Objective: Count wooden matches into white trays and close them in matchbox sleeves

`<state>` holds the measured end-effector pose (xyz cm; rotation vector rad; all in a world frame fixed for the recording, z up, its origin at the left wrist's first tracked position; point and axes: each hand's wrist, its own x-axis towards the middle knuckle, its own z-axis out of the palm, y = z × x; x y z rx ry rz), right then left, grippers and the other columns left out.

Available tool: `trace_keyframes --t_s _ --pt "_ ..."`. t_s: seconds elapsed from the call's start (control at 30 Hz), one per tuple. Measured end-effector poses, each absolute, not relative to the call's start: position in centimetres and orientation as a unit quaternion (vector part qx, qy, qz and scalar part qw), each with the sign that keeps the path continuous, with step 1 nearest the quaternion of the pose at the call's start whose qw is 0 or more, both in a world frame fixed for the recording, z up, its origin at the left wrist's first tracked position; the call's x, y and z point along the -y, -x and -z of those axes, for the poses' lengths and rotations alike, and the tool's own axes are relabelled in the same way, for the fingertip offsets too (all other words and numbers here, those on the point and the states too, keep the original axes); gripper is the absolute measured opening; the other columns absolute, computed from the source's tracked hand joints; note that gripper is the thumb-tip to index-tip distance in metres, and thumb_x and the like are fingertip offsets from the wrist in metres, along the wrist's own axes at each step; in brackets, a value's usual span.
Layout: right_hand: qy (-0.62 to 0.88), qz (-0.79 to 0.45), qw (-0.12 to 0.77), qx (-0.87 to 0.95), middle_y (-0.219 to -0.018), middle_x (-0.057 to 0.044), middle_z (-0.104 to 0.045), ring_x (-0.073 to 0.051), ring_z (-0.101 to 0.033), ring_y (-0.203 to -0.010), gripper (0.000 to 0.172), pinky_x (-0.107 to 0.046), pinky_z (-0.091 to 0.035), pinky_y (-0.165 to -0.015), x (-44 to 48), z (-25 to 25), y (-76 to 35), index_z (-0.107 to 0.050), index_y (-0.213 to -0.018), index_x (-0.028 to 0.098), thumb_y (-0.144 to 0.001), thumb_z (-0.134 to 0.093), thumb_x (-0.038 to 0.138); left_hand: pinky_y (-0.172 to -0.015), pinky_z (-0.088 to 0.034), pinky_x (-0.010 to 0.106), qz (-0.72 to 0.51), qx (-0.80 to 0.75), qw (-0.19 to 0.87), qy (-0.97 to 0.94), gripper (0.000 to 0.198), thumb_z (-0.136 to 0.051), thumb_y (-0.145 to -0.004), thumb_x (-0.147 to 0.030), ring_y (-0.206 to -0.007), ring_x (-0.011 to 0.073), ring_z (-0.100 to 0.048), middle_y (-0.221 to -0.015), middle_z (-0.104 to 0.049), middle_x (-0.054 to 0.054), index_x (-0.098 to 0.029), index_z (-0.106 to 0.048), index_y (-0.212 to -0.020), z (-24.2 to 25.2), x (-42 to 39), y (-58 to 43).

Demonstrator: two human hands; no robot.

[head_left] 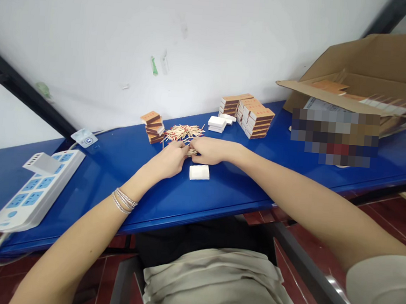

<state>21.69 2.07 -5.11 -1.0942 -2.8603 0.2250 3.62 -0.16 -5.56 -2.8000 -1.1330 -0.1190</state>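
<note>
My left hand [173,159] and my right hand [208,149] meet over the blue table, fingers closed around a small bunch of matches [191,152] between them. Just beyond my hands lies a loose pile of red-tipped matches [184,132]. A white matchbox tray [199,172] sits on the table close in front of my fingers. More white trays [217,124] are stacked past my right hand. Behind my left hand stands a short, uneven stack of orange-brown matchboxes [153,126]. The fingertips are partly hidden by the hands.
Neat stacks of matchboxes [257,116] stand at the back against the wall. An opened cardboard box [371,67] is at the right, with a blurred patch before it. A white power strip [38,190] with its cable lies at the left, near a small pale blue card [84,138].
</note>
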Motion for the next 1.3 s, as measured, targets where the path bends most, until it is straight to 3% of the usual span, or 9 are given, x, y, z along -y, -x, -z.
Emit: trace_keyframes --t_s 0.37,0.83,1.3 --pt "0.352 -0.063 0.037 0.933 -0.087 -0.015 -0.069 -0.019 -0.057 -0.069 0.021 -0.029 -0.036 -0.062 -2.02 4.93 -21.78 -0.065 -0.090 0.008 -0.085 -0.052 0.023 -0.077 -0.048 0.034 0.065 0.356 0.037 0.931 0.020 -0.042 -0.094 -0.014 -0.082 0.0214 -0.055 -0.086 -0.058 0.011 -0.013 -0.059 -0.083 5.42 0.06 -3.33" --pt "0.379 -0.071 0.072 0.920 -0.083 -0.013 -0.069 -0.018 -0.057 -0.068 0.016 -0.028 -0.035 -0.060 -2.12 5.12 -21.55 -0.063 -0.085 0.010 -0.083 -0.054 0.023 -0.076 -0.046 0.033 0.059 0.367 0.038 0.928 0.020 -0.041 -0.094 -0.013 -0.081 0.0217 -0.054 -0.085 -0.056 0.011 -0.013 -0.058 -0.085 5.32 0.06 -3.27" --pt "0.375 -0.057 0.039 0.925 -0.087 -0.016 -0.070 -0.019 -0.058 -0.069 0.024 -0.029 -0.035 -0.059 -1.78 4.91 -21.37 -0.066 -0.088 0.007 -0.086 -0.050 0.024 -0.077 -0.047 0.033 0.062 0.362 0.025 0.930 0.021 -0.040 -0.094 -0.013 -0.084 0.0220 -0.056 -0.086 -0.058 0.010 -0.012 -0.061 -0.088 5.10 0.01 -3.34"
